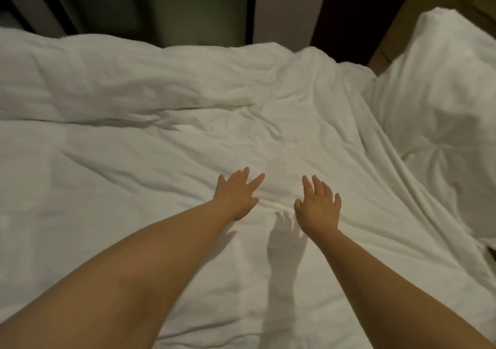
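Note:
A white duvet (161, 139) covers the bed and is wrinkled, with a long fold running across its far left part. My left hand (236, 195) lies flat on the duvet near the middle, fingers straight and spread. My right hand (319, 206) is a short way to its right, fingers also spread; it casts a shadow below it, and I cannot tell if it touches the cloth. Neither hand holds anything. A small ridge of cloth runs between the two hands.
A white pillow (442, 85) lies at the right, against a brown headboard (397, 29). Beyond the bed's far edge are dark curtains (161, 8) and a pale wall strip (290, 8). A dark gap shows at the bed's right edge.

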A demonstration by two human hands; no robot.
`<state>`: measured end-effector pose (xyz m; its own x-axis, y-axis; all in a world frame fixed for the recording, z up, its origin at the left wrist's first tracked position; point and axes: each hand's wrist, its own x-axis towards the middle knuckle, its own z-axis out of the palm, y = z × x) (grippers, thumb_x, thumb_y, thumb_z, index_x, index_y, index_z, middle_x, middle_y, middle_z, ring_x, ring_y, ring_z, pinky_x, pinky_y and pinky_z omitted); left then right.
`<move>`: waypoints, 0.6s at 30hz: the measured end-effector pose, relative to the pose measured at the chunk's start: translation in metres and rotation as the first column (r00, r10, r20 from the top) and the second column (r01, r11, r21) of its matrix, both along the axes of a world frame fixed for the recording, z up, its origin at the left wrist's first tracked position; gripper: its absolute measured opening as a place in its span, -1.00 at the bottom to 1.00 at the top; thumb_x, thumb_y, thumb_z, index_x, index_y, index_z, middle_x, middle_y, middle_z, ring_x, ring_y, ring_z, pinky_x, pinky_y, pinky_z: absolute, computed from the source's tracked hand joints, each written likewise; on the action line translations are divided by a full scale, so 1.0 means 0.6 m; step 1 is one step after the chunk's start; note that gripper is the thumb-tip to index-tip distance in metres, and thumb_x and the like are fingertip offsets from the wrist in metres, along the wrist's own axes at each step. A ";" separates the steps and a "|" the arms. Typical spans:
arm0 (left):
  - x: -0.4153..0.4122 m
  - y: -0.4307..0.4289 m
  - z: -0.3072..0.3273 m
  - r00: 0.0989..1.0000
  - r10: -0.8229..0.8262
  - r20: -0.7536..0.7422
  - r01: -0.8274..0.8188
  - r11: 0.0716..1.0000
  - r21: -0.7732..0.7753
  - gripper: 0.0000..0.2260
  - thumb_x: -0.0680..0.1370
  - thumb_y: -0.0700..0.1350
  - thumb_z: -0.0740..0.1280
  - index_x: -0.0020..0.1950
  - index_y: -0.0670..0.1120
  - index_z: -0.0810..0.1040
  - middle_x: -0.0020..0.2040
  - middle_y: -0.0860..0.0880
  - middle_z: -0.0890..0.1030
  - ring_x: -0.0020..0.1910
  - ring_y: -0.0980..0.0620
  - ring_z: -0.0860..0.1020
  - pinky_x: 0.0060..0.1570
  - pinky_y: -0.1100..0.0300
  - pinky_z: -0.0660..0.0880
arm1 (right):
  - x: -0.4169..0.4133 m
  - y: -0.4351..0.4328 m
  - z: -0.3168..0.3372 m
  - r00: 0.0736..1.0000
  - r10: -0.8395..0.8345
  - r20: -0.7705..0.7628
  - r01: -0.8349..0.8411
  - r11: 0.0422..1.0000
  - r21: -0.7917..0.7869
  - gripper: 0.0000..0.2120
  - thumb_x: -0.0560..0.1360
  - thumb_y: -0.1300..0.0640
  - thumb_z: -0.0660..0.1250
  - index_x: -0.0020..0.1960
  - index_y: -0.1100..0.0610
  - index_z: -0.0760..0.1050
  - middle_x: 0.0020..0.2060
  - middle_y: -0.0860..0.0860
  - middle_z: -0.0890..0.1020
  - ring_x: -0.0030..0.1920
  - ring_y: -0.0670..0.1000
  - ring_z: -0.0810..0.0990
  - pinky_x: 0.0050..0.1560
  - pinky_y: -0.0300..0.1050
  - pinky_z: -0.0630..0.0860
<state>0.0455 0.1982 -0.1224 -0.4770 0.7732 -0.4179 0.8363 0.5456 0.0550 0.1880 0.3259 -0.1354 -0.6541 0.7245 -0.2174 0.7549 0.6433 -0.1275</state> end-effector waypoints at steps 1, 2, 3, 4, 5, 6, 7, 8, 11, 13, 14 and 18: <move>-0.026 -0.036 0.007 1.000 0.014 -0.007 -0.014 1.000 -0.009 -0.46 0.65 0.12 -0.01 0.54 0.15 -0.22 0.57 -0.08 -0.15 0.54 -0.09 -0.07 0.43 -0.17 0.01 | -0.025 -0.027 0.008 1.000 -0.001 -0.011 0.001 1.000 -0.002 -0.43 0.62 -0.01 0.07 0.57 -0.01 -0.06 0.56 -0.01 0.00 0.54 0.06 -0.01 0.49 0.14 -0.07; -0.050 -0.067 0.013 1.000 0.029 -0.011 -0.029 0.999 -0.020 -0.46 0.65 0.12 -0.01 0.54 0.14 -0.23 0.57 -0.09 -0.15 0.54 -0.09 -0.07 0.44 -0.18 0.00 | -0.047 -0.051 0.016 1.000 0.001 -0.018 -0.001 1.000 -0.005 -0.43 0.62 0.00 0.07 0.57 -0.01 -0.06 0.56 -0.01 0.01 0.54 0.07 -0.01 0.49 0.14 -0.07; -0.071 -0.093 0.018 0.999 0.045 -0.015 -0.045 0.998 -0.033 -0.46 0.65 0.12 -0.01 0.54 0.14 -0.23 0.57 -0.09 -0.16 0.54 -0.09 -0.07 0.44 -0.19 0.00 | -0.065 -0.071 0.025 1.000 0.005 -0.024 -0.005 1.000 -0.007 -0.43 0.62 -0.01 0.06 0.57 -0.01 -0.06 0.56 -0.01 0.01 0.54 0.07 -0.01 0.49 0.14 -0.07; -0.090 -0.111 0.023 0.998 0.060 -0.020 -0.061 0.997 -0.043 -0.46 0.65 0.12 -0.01 0.54 0.14 -0.23 0.57 -0.09 -0.16 0.54 -0.10 -0.07 0.44 -0.19 0.00 | -0.080 -0.087 0.033 1.000 0.012 -0.025 -0.012 1.000 -0.005 -0.43 0.63 -0.01 0.06 0.57 -0.01 -0.07 0.56 -0.01 0.01 0.54 0.07 -0.01 0.49 0.14 -0.07; -0.107 -0.122 0.028 0.997 0.072 -0.026 -0.073 0.996 -0.046 -0.45 0.65 0.12 -0.01 0.54 0.13 -0.24 0.57 -0.09 -0.16 0.54 -0.10 -0.07 0.43 -0.19 0.00 | -0.093 -0.098 0.040 1.000 0.016 -0.022 -0.016 1.000 0.002 -0.43 0.63 -0.01 0.05 0.57 -0.01 -0.07 0.56 -0.01 0.01 0.54 0.07 -0.01 0.49 0.15 -0.08; -0.121 -0.126 0.031 0.997 0.078 -0.028 -0.079 0.996 -0.040 -0.45 0.65 0.12 -0.01 0.54 0.13 -0.24 0.57 -0.09 -0.16 0.54 -0.10 -0.07 0.43 -0.18 0.00 | -0.103 -0.104 0.046 1.000 0.017 -0.016 -0.017 1.000 0.007 -0.43 0.63 -0.02 0.05 0.57 -0.01 -0.08 0.56 -0.01 0.00 0.54 0.06 -0.01 0.49 0.15 -0.08; -0.133 -0.123 0.034 0.997 0.078 -0.026 -0.078 0.997 -0.028 -0.45 0.65 0.12 -0.01 0.54 0.13 -0.24 0.57 -0.09 -0.16 0.54 -0.10 -0.08 0.43 -0.18 -0.01 | -0.112 -0.104 0.051 1.000 0.013 -0.007 -0.013 1.000 0.011 -0.43 0.63 -0.02 0.04 0.57 -0.01 -0.08 0.56 -0.01 0.00 0.54 0.06 -0.01 0.49 0.14 -0.08; -0.142 -0.115 0.036 0.997 0.071 -0.029 -0.072 0.997 -0.017 -0.45 0.65 0.12 -0.01 0.54 0.12 -0.25 0.57 -0.09 -0.16 0.54 -0.09 -0.08 0.43 -0.18 -0.02 | -0.119 -0.101 0.055 1.000 0.007 0.002 -0.007 1.000 0.016 -0.43 0.63 -0.02 0.04 0.57 -0.01 -0.08 0.56 -0.01 0.00 0.54 0.06 -0.01 0.49 0.14 -0.08; -0.176 -0.069 0.039 0.996 0.051 -0.067 -0.050 0.999 0.012 -0.44 0.65 0.12 0.00 0.54 0.12 -0.26 0.57 -0.09 -0.16 0.54 -0.09 -0.09 0.44 -0.17 -0.03 | -0.145 -0.068 0.060 1.000 -0.010 0.021 0.010 1.000 0.023 -0.44 0.64 -0.02 0.02 0.57 -0.01 -0.10 0.56 -0.02 -0.01 0.54 0.06 -0.02 0.50 0.14 -0.07; -0.214 -0.025 0.046 0.994 0.047 -0.096 -0.045 0.999 0.027 -0.43 0.65 0.11 0.01 0.54 0.11 -0.25 0.57 -0.09 -0.15 0.54 -0.09 -0.09 0.44 -0.17 -0.03 | -0.171 -0.037 0.055 0.999 -0.016 0.033 0.015 1.000 0.017 -0.44 0.64 -0.02 0.02 0.57 -0.01 -0.11 0.56 -0.02 -0.02 0.54 0.06 -0.02 0.49 0.14 -0.07; -0.237 0.000 0.050 0.992 0.050 -0.112 -0.045 0.998 0.041 -0.43 0.65 0.11 0.01 0.55 0.10 -0.24 0.57 -0.09 -0.14 0.54 -0.08 -0.09 0.44 -0.17 -0.03 | -0.187 -0.019 0.049 0.999 -0.015 0.039 0.015 1.000 0.010 -0.44 0.64 -0.03 0.02 0.57 -0.02 -0.12 0.56 -0.02 -0.03 0.54 0.06 -0.03 0.49 0.14 -0.07; -0.324 0.078 0.042 0.982 0.107 -0.153 -0.098 0.993 0.067 -0.42 0.64 0.10 0.03 0.55 0.08 -0.24 0.57 -0.09 -0.12 0.54 -0.08 -0.08 0.44 -0.16 -0.04 | -0.288 0.059 0.015 0.998 0.046 0.052 -0.044 0.998 -0.037 -0.42 0.63 -0.04 0.03 0.57 -0.02 -0.13 0.56 -0.02 -0.05 0.54 0.07 -0.04 0.49 0.16 -0.08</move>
